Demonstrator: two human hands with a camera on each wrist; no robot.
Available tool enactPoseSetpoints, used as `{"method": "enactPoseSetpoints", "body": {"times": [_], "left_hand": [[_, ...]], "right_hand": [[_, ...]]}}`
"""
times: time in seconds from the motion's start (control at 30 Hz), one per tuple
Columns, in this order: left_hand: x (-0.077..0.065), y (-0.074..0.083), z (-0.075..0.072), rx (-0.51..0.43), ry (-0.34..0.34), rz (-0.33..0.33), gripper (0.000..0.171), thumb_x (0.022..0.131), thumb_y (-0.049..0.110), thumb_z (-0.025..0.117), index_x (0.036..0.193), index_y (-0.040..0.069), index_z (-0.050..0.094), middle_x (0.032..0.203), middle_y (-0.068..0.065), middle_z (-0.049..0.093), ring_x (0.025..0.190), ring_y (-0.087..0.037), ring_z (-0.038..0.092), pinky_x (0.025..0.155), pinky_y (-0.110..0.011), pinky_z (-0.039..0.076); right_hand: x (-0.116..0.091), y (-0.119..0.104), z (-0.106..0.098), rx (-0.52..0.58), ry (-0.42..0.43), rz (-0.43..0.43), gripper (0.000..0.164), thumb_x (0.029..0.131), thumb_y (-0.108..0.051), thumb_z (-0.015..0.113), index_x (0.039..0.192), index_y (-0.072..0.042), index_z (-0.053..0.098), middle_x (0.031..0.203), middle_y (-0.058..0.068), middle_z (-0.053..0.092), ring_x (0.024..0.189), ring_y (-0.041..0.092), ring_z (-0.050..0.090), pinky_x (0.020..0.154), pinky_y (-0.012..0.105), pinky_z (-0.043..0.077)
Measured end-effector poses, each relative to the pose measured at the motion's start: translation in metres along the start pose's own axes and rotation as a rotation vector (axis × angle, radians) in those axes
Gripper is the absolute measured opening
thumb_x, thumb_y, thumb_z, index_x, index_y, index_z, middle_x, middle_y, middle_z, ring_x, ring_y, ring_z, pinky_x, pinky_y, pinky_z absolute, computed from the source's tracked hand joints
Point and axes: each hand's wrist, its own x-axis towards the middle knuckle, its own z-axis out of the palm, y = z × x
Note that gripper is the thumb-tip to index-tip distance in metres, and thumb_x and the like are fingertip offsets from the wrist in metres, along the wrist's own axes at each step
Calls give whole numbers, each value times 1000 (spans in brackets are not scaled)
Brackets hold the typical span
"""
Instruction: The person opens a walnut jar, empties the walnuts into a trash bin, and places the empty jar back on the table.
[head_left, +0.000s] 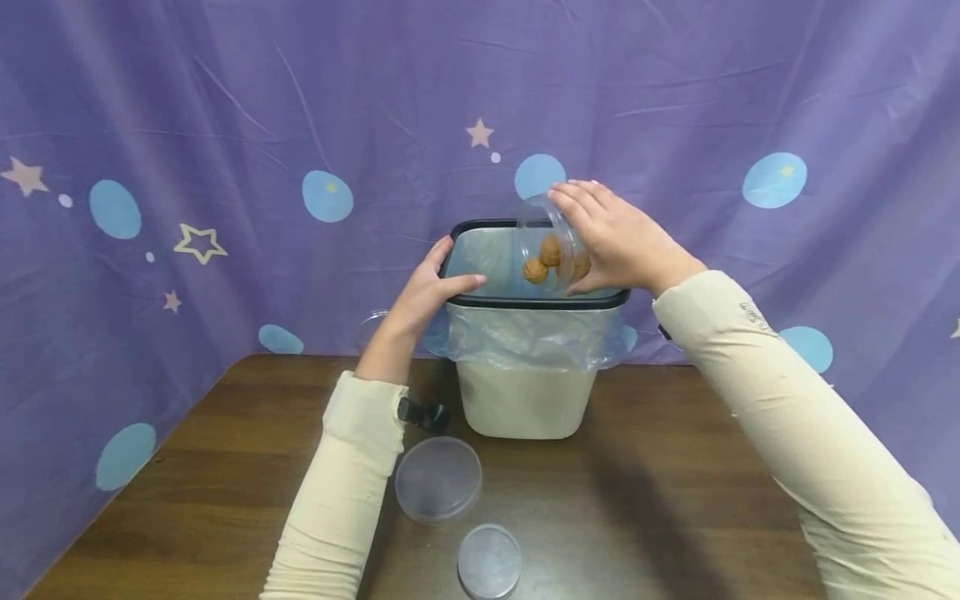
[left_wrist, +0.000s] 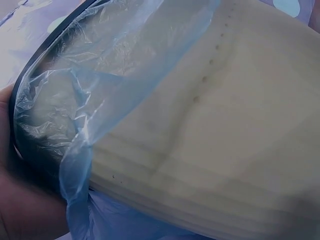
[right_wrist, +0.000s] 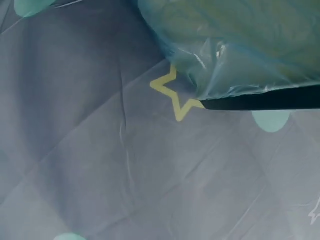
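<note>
A cream trash bin (head_left: 525, 400) with a black rim (head_left: 540, 303) stands on the table, lined with a thin blue plastic bag (head_left: 525, 337) folded down over its outside. My left hand (head_left: 431, 292) holds the bin's left rim, thumb laid over the edge; in the left wrist view part of that hand (left_wrist: 25, 200) shows beside the rim. Above the bin's opening my right hand (head_left: 618, 237) grips a clear plastic container (head_left: 536, 215), tilted with its mouth toward the left. Brown walnuts (head_left: 551, 250) show at the container. The right wrist view shows the bag (right_wrist: 240, 50) but no hand.
Two round translucent lids, a larger one (head_left: 438, 480) and a smaller one (head_left: 489, 562), lie on the brown wooden table (head_left: 247, 467) in front of the bin. A purple curtain (head_left: 390, 100) with stars and blue spots hangs behind. A clear rounded edge (head_left: 372, 317) shows left of my left wrist.
</note>
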Motion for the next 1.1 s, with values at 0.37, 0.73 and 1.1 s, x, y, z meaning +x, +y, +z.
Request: {"method": "enactPoseSetpoints", "body": {"times": [0.37, 0.73, 1.1], "left_hand": [[1, 0, -1, -9, -3, -18, 89, 81, 19, 68, 151, 8, 14, 158, -1, 9, 144, -13, 4, 116, -34, 11], [2, -3, -1, -20, -6, -10, 90, 81, 19, 68, 151, 6, 13, 158, -3, 9, 144, -13, 5, 116, -33, 11], [2, -2, 0, -22, -2, -1, 89, 81, 16, 68, 151, 5, 13, 158, -3, 9, 144, -13, 5, 116, -33, 10]], "right_hand": [[1, 3, -4, -3, 14, 18, 117, 48, -38, 91, 136, 10, 31, 135, 28, 41, 124, 42, 38, 113, 46, 23], [-2, 7, -7, -38, 51, 10, 119, 47, -40, 91, 137, 10, 31, 138, 27, 39, 128, 42, 36, 114, 43, 21], [-7, 11, -11, -66, 45, 9, 121, 45, -40, 92, 137, 10, 31, 140, 27, 38, 128, 42, 35, 114, 45, 21]]}}
